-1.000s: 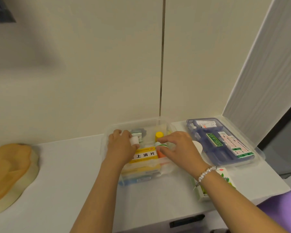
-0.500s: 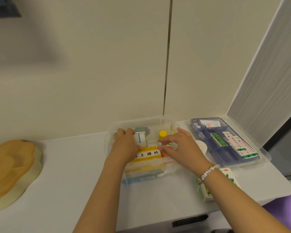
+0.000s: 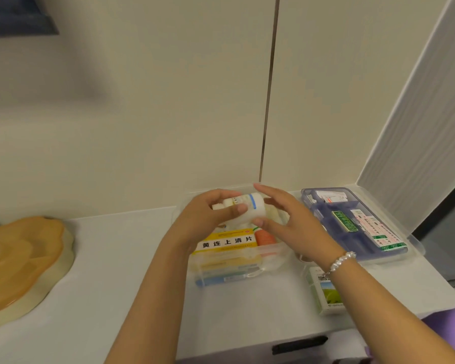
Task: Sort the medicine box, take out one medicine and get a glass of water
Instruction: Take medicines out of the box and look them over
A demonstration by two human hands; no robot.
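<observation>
A clear plastic medicine box (image 3: 271,261) stands on the white counter against the wall. Inside lie a yellow medicine carton with black characters (image 3: 227,244) and an orange bottle (image 3: 265,237). My left hand (image 3: 208,219) holds a white medicine bottle with a blue band (image 3: 252,210) above the box, tipped sideways. My right hand (image 3: 294,224) touches the bottle's right end with thumb and fingertips, fingers spread. A bead bracelet is on my right wrist.
A blue tray of medicine packs (image 3: 352,224) sits in the clear lid right of the box. A green-and-white carton (image 3: 326,292) lies near the counter's front right edge. An orange lidded dish (image 3: 19,261) stands at the far left. A drawer handle (image 3: 300,344) shows below.
My left hand has lifted the white bottle up out of the box. My right hand rose from the box and came to the bottle's right end.
</observation>
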